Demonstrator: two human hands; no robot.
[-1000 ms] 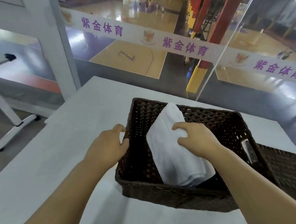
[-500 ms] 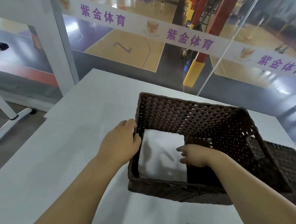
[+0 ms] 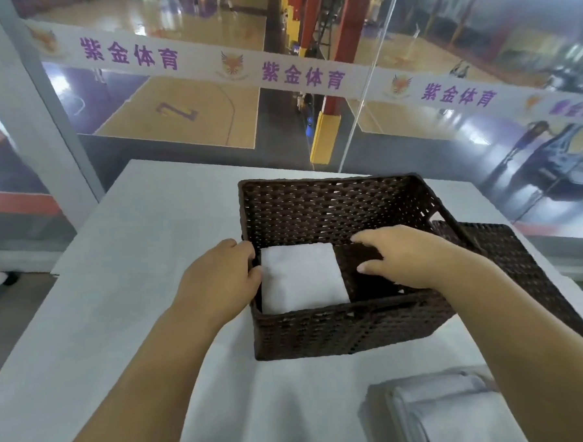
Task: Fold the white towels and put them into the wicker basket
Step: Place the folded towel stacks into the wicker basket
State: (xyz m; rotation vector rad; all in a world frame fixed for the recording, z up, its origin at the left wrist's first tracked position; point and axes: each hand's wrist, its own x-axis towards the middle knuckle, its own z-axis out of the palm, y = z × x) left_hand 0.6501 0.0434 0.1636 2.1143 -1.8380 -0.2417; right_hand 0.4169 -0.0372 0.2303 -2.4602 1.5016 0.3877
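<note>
- On the white counter (image 3: 122, 250) we find the dark brown wicker basket (image 3: 339, 329) standing open-topped, a second woven piece (image 3: 522, 262) touching its right side, which may be its lid; we cannot tell for certain.
- We count 1 white towel (image 3: 300, 278) folded into a neat rectangle and lying flat on the basket floor, tight against the left wall; the right half of the floor is bare.
- At the near right counter edge we see a stack of pale folded cloth (image 3: 438, 412), by our judgement more towels waiting, so the task looks early rather than finished.
- Our left hand (image 3: 222, 285) clasps the basket's left rim, its grip wrapped on the wicker.
- Our right hand (image 3: 406, 255) hovers inside over the bare half, fingers spread apart and holding nothing.
</note>
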